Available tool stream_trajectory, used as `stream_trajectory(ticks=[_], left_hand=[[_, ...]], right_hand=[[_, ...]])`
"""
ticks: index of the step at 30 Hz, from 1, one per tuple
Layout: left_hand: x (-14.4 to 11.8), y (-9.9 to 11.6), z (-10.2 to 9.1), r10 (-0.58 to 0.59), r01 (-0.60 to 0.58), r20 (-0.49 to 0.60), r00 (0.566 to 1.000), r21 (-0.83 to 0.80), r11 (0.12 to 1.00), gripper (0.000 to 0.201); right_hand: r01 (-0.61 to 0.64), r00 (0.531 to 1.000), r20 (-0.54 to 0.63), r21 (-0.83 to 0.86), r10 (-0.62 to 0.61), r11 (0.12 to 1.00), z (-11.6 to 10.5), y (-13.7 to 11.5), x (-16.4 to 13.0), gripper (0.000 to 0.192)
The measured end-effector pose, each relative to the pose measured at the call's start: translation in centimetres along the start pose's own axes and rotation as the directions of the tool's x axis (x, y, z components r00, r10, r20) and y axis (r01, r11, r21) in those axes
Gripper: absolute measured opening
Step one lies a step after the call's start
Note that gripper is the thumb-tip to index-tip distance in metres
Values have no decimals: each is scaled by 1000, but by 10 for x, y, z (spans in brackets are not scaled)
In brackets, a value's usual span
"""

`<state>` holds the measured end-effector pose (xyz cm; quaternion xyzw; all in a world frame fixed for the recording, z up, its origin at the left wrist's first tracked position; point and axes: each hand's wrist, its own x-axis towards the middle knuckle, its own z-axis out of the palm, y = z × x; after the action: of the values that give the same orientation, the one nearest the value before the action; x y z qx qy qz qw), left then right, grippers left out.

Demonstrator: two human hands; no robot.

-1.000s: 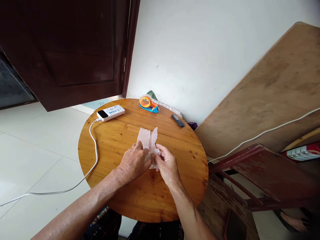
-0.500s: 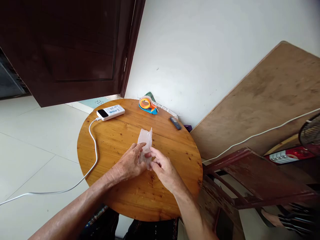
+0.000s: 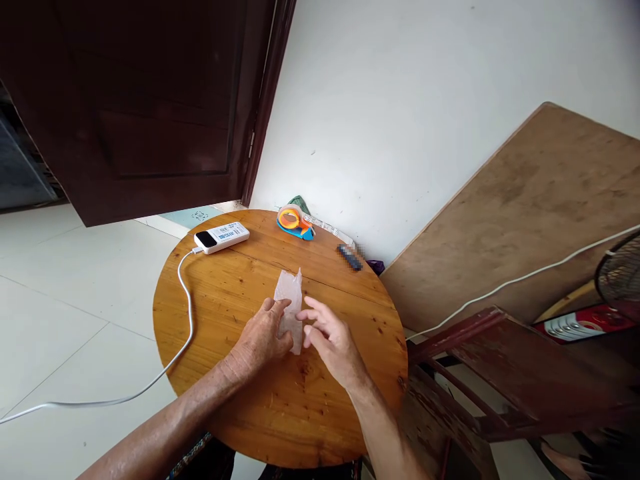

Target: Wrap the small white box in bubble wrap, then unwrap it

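A thin, crinkled, whitish see-through sheet point(image 3: 289, 287) lies lengthwise on the round wooden table point(image 3: 220, 320); whether it is tissue or plastic film I cannot tell. My left hand point(image 3: 261, 333) rests along its left side, index finger and thumb stretched out over the sheet and apart from each other. Just right of the sheet hovers my right hand point(image 3: 333, 337), its fingers loosely curled and spread with nothing between them. The lower part of the sheet is partly covered by my left fingers.
At the table's back left is a white power bank point(image 3: 223, 238) with a white cable point(image 3: 191, 313). An orange and blue tape dispenser point(image 3: 296, 222), a printed strip point(image 3: 330, 230) and a dark, blurred object point(image 3: 349, 257) lie along the back. A wooden chair point(image 3: 500, 373) stands at right.
My right hand has come off the sheet and moved slightly right, its fingers parting. The sheet now lies flatter under my left hand. The view has tilted up slightly.
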<state>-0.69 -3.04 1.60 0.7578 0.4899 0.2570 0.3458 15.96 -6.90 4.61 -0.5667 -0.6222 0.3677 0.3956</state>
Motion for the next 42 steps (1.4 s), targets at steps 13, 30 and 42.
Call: stream_trajectory(ticks=[13,30,42], left_hand=[[-5,8,-10,354,-342,-23,935,212,916,69],[-13,6,-1,413,-411,-12,910,89,907,46],[-14,5,0,444,-440,-19,896,102,892,54]], right_hand=[[173,984,-20,-64,-175,983,-2,28,34,44],[-230,967,-92,105,239,968,-7,36,105,56],[-219,974,53,461,220,860,-6,28,91,54]])
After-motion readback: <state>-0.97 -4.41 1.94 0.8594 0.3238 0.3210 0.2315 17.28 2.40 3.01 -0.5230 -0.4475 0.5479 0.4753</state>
